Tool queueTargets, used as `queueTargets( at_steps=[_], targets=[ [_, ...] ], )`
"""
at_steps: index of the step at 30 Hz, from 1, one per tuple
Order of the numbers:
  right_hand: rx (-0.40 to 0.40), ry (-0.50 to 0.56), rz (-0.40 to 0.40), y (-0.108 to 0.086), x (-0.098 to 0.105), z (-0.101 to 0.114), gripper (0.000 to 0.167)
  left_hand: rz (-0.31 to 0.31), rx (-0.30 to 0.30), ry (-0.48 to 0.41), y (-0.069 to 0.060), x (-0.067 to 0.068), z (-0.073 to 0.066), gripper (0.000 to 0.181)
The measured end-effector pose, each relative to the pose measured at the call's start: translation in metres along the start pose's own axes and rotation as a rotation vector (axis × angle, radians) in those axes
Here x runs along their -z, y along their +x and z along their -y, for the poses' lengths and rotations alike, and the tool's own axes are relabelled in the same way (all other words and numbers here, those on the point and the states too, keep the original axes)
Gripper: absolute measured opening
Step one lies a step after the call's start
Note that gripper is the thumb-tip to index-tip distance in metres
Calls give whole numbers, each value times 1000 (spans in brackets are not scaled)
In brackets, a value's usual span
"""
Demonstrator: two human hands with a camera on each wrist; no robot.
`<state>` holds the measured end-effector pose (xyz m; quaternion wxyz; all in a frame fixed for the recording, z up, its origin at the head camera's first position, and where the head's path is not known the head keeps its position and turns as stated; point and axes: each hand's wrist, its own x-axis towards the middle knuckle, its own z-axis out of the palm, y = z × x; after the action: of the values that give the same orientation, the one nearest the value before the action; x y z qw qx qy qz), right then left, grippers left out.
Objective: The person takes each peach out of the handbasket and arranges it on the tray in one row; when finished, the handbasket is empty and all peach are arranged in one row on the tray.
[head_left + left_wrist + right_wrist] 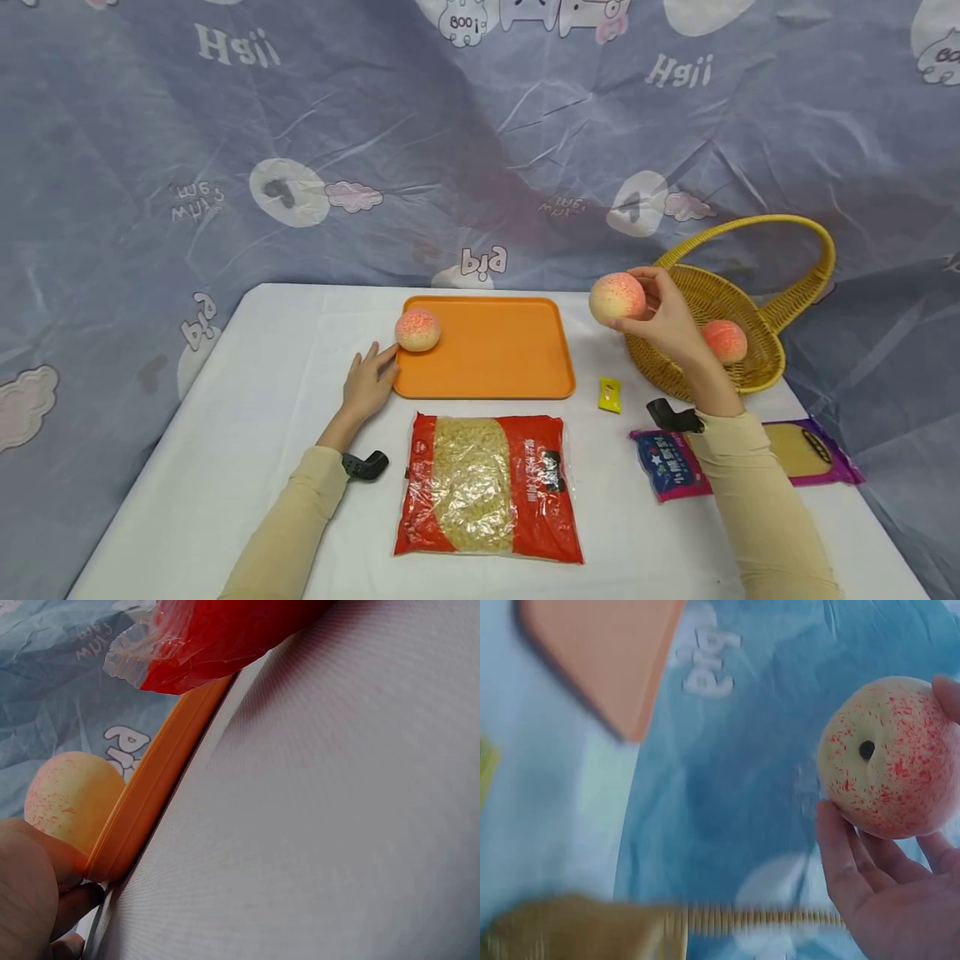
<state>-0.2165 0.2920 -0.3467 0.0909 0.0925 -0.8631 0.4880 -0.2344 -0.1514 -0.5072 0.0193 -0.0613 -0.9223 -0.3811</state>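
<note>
A peach (617,297), pale with red speckles, is gripped in my right hand (663,321), raised beside the wicker basket (651,358). The right wrist view shows the same peach (889,757) between thumb and fingers. Another peach (724,342) lies in the basket. On the left end of the orange tray (491,348) sits a third peach (417,330). My left hand (369,383) touches the tray's left edge, its fingers extended. In the left wrist view the left hand (30,892) is partly cut off at the frame's side, against the tray's corner.
In front of the tray lies a red and clear bag of pasta (480,487). A small yellow packet (610,395) is between tray and basket. Under the right forearm a purple and blue package (667,462) lies partly hidden. A grey-blue printed cloth (480,142) hangs behind the white table (225,433).
</note>
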Motion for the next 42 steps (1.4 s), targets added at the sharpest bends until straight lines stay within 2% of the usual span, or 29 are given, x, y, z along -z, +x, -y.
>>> queueTargets(
  at_steps=[6, 11, 18, 24, 29, 33, 36, 42],
  targets=[
    [54, 72, 79, 28, -44, 13, 80, -8, -9, 8, 2, -4, 1, 46],
    [33, 115, 157, 49, -84, 17, 78, -11, -12, 10, 3, -7, 3, 45],
    [-31, 64, 261, 70, -138, 16, 82, -13, -8, 14, 2, -5, 3, 45],
    [-66, 0, 345, 77, -174, 10, 78, -16, -3, 11, 2, -3, 4, 45],
    [-70, 2, 393, 79, -196, 1, 77, -23, -10, 5, 2, -4, 5, 45],
    [-54, -58, 436, 81, -207, -5, 77, -25, -10, 5, 1, -5, 4, 45],
    [-62, -80, 456, 81, -213, -10, 79, -27, -13, 9, 1, -5, 3, 45],
    [-71, -52, 454, 82, -215, -11, 80, -38, -27, 15, 0, -2, 1, 45]
  ],
)
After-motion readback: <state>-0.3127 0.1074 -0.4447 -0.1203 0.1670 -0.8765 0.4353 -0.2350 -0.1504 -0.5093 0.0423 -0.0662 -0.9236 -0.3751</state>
